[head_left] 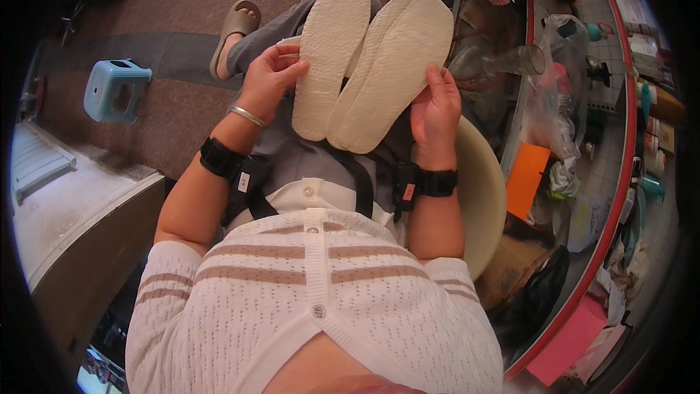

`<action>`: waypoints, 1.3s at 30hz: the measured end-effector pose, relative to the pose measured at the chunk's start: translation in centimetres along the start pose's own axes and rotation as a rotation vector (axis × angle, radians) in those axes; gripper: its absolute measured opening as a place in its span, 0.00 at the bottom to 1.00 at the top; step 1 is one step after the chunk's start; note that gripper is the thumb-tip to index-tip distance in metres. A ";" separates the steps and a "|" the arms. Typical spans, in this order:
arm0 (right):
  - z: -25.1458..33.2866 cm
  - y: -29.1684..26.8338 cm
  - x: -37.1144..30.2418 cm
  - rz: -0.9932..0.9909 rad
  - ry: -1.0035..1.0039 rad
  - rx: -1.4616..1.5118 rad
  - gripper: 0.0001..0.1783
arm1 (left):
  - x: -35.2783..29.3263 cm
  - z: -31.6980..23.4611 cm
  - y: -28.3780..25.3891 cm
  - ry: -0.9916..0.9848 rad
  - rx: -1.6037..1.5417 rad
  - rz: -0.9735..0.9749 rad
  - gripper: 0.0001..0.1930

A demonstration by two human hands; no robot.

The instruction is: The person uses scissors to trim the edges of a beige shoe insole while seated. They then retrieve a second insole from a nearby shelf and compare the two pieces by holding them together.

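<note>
Several cream-coloured, textured shoe insoles are held up over my lap, fanned out between my hands. My left hand pinches the edge of the left insole, thumb on its face. On the other side, my right hand grips the rim of the right insole, with the thumb in front. Another insole shows partly from behind the right one, and their heels overlap near the bottom. What my fingers do behind the insoles is hidden.
A light blue plastic stool stands on the floor at left, near a white-topped table. At right, a red-edged glass counter bears plastic bags, an orange card and clutter. A pale round tub is beside my right arm.
</note>
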State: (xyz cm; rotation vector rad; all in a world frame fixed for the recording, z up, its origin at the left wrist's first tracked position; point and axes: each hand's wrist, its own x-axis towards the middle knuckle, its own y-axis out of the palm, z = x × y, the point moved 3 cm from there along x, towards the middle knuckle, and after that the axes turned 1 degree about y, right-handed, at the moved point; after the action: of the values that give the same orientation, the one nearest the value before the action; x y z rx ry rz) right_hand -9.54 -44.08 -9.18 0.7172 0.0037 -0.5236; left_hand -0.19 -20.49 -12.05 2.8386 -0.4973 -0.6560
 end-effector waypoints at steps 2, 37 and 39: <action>0.0 -0.1 0.0 -0.004 -0.007 -0.009 0.05 | 0.1 0.2 0.0 0.012 -0.009 0.000 0.17; 2.3 4.9 -1.1 0.011 -0.133 -0.429 0.09 | -2.5 -3.9 0.4 0.192 -0.160 0.323 0.12; 2.4 7.3 -1.2 0.037 -0.172 -0.474 0.08 | -2.7 -4.5 1.3 0.210 -0.185 0.480 0.12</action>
State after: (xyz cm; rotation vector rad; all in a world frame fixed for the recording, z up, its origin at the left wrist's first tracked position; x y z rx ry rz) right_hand -7.63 -40.40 -2.59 0.2077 -0.0450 -0.5230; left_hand -0.79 -20.29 -6.71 2.4393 -0.9766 -0.2908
